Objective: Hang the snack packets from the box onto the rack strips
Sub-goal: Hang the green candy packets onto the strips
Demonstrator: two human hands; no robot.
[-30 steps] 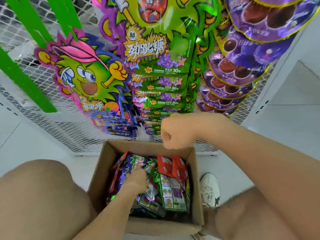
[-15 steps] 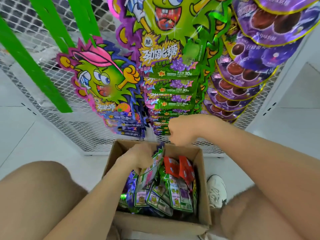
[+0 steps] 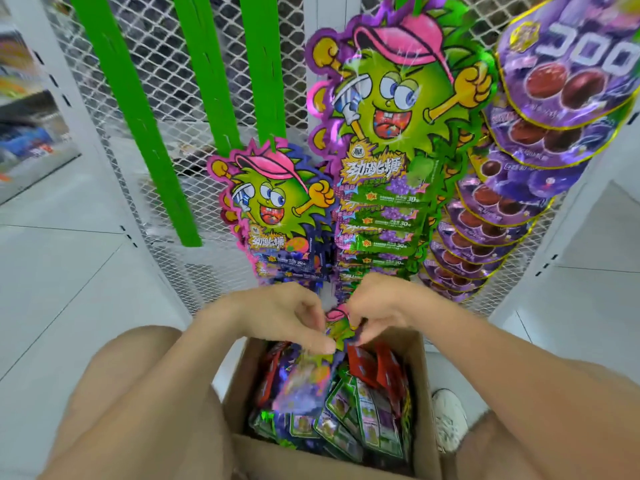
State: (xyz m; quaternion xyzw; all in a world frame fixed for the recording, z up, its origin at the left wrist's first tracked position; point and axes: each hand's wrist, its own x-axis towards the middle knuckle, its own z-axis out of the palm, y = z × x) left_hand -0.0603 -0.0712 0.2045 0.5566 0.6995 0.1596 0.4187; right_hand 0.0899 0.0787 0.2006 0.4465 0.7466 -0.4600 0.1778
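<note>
The white mesh rack fills the back of the view, with three green rack strips hanging bare down its left half. To their right hang filled columns: purple grape-gummy packets, large green popping-candy packets, and a shorter column of the same cartoon design in blue-purple. Below, on the floor between the person's knees, the cardboard box is open and full of loose snack packets.

A second ago the left hand was down among those packets and the right hand waited in a fist over the box's far edge. Now the left hand is raised and meets the right hand just above that edge. Between them is one snack packet, its top showing at the fingertips and its blurred lower part dangling over the box. The fingers of both hands are drawn in narrow, pinching the packet's top from either side.

So one packet is out of the box and, judging by the grip, its hang-hole is being lined up. It is not yet on any strip. It sits right below the foot of the filled columns, which suggests a lower hook there rather than the bare strips further left.
</note>
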